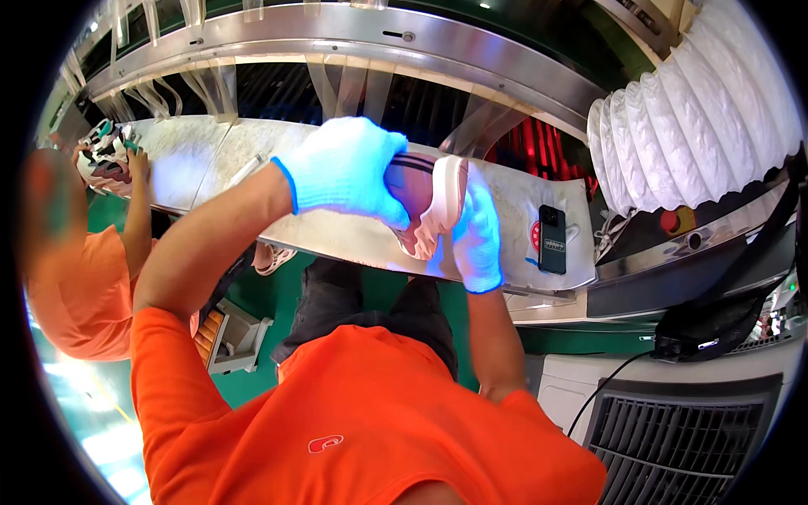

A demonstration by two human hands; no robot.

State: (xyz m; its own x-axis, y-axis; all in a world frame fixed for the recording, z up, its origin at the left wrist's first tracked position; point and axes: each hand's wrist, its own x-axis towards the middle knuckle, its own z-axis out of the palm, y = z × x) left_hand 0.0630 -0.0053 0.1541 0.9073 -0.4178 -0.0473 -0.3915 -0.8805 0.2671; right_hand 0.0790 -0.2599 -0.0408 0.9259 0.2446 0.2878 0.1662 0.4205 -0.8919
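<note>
Between my two gloved hands is a pink sneaker (436, 206), tilted, with a thick pale wavy sole and dark stripes on its upper. My left hand (347, 172), in a white glove with a blue cuff, has its fingers wrapped round the upper. On the sole side, my right hand (478, 240) in a matching glove presses against the sneaker; most of its fingertips are hidden behind it. Both hands are over the pale worktable (332, 234), near its front edge.
A dark phone (552, 240) lies on the table's right part. Clear strips (345, 80) hang below a metal beam (362, 32). At right are a white ribbed duct (673, 126), a red button (671, 221) and a grey vented unit (690, 438). A co-worker at left holds shoes (105, 156).
</note>
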